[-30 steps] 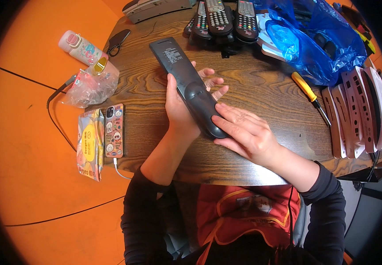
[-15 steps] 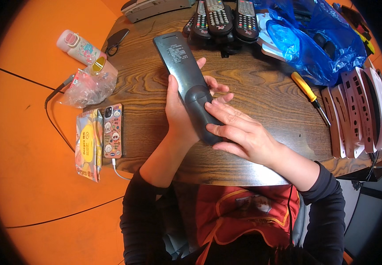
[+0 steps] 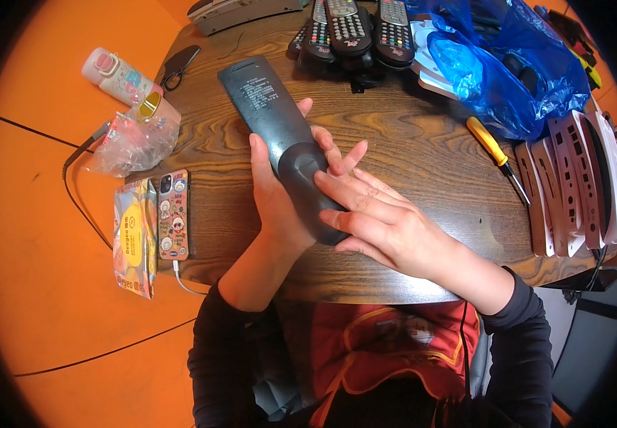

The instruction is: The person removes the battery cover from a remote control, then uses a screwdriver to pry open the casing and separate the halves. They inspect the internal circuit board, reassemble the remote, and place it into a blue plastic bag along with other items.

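Observation:
A black remote control [image 3: 269,107] lies back side up above the table, tilted with its far end to the left. My left hand [image 3: 280,203] is wrapped round it from below, the thumb along its left edge and the fingertips showing past its right edge. The rounded near end, with its battery cover [image 3: 305,175], is under my right hand [image 3: 394,225]. Two of that hand's fingertips press on the cover, while the thumb rests at the near right edge. The button side faces down and is hidden.
Several remotes [image 3: 351,32] are stacked at the back. A blue plastic bag [image 3: 529,93] stands at the back right, near a yellow-handled screwdriver [image 3: 490,143] and a row of white boxes [image 3: 572,189]. On the left are a phone [image 3: 174,214], a wipes packet [image 3: 134,239] and a bottle [image 3: 119,78].
The remote control and both hands have shifted slightly left and nearer me. My right fingertips stay on the battery cover. The whole view has also moved a little.

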A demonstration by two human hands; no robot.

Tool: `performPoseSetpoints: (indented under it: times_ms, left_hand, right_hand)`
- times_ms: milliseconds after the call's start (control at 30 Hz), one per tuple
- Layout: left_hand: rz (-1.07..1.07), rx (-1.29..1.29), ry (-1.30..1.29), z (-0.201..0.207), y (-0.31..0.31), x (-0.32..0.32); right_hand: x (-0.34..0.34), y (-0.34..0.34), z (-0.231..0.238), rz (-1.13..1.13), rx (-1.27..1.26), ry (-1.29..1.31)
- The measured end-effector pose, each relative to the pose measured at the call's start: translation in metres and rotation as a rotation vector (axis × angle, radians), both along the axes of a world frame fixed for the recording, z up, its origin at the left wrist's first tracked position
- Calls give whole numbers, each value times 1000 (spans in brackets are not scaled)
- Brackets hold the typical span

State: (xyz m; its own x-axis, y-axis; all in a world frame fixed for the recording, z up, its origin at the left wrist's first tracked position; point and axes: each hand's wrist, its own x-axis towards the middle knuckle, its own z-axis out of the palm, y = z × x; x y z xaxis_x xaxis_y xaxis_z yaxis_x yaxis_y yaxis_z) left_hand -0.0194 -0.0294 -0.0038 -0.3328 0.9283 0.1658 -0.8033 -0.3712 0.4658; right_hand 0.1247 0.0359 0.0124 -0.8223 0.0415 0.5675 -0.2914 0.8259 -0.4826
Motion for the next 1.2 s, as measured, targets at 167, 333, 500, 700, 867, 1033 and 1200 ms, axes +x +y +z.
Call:
performPoseSetpoints:
  times_ms: [167,333,500,700,867,1033,1200]
  left_hand:
    - [-66,-151,-390,-6,8,-6]
    - [13,-35,-234,0,8,-1]
    - [-210,61,-254,5,9,2]
    - [-164,-20,-214,5,7,5]
    - [-164,-55,-141,2,8,5]
    - [-127,-79,10,-5,7,6]
    - [-70,-158,61,-6,3,12]
  right_hand:
    - [-7,10,-1,-32,-97,-26]
    - [-4,14,-3,-179,-27,146]
    - [1,24,1,-413,-13,427]
    - [7,34,8,-273,-163,332]
    - [11,37,11,-261,-166,260]
    - [12,37,9,-228,-239,236]
    - [16,43,5,-169,-266,186]
